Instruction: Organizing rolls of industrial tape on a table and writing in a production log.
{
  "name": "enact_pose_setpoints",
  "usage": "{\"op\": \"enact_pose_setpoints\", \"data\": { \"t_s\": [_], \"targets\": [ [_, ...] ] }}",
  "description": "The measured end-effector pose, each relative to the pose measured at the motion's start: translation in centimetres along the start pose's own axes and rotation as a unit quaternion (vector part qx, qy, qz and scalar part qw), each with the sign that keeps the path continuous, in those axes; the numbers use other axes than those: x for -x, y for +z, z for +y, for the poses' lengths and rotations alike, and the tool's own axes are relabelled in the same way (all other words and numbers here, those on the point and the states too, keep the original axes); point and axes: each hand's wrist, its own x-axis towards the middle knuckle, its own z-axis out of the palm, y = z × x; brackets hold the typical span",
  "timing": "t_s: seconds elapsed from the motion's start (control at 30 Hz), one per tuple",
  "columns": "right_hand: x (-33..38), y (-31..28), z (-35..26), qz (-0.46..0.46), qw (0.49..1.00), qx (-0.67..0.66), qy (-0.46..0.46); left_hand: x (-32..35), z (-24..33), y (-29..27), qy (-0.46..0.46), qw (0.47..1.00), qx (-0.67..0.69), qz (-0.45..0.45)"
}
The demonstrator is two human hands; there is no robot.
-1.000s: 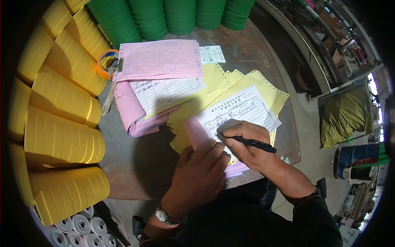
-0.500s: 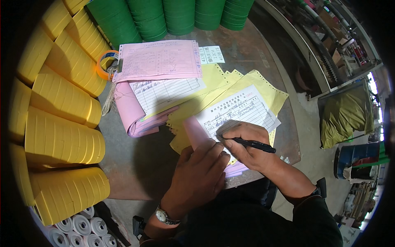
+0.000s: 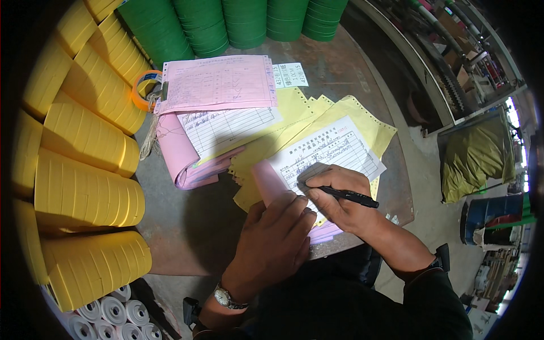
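Note:
A black pen (image 3: 350, 195) is gripped in my right hand (image 3: 345, 198). Its tip end, hidden by my fingers, is at a white printed form (image 3: 331, 148) with handwriting in its rows. My left hand (image 3: 275, 232) lies with its fingers stretched over the form's lower left edge, next to a turned-back pink sheet (image 3: 267, 180). Beneath the form, yellow sheets with punched edges (image 3: 365, 120) fan out. Farther left, a pink form (image 3: 218, 82) lies clipped on a second white form (image 3: 226, 127), with curled pink sheets (image 3: 175, 150) under it.
Stacked yellow rolls (image 3: 90, 187) line the table's left side, green rolls (image 3: 243, 22) its far edge. Orange tape (image 3: 137, 97) and string (image 3: 150, 139) lie by the papers. A small printed label (image 3: 292, 75) is at the back. White rolls (image 3: 113, 311) sit at lower left; a blue drum (image 3: 481, 218) stands right.
Almost nothing differs. My right hand and the pen have shifted very slightly at the form; my left hand stays in place.

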Motion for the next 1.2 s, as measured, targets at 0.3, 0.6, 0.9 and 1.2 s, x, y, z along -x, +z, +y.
{"op": "enact_pose_setpoints", "data": {
  "t_s": [0.3, 0.6, 0.9, 1.2],
  "targets": [
    [0.2, 0.2, 0.3, 0.015, 1.000, -0.025, 0.002, -0.2, 0.1, 0.1, 0.003, 1.000, -0.016, -0.012],
    [0.0, -1.1, -0.5, 0.004, 0.999, -0.038, -0.019, -0.4, 0.1, 0.1, 0.006, 1.000, 0.000, 0.014],
    [-1.1, -3.1, 1.2, -0.088, 0.994, -0.051, -0.027, -0.4, 0.2, -0.2, -0.001, 1.000, 0.012, 0.017],
    [1.8, -6.2, 1.2, 0.040, 0.935, -0.273, 0.221, -0.5, 0.1, 0.1, -0.002, 1.000, 0.010, 0.010]
  ]
}}
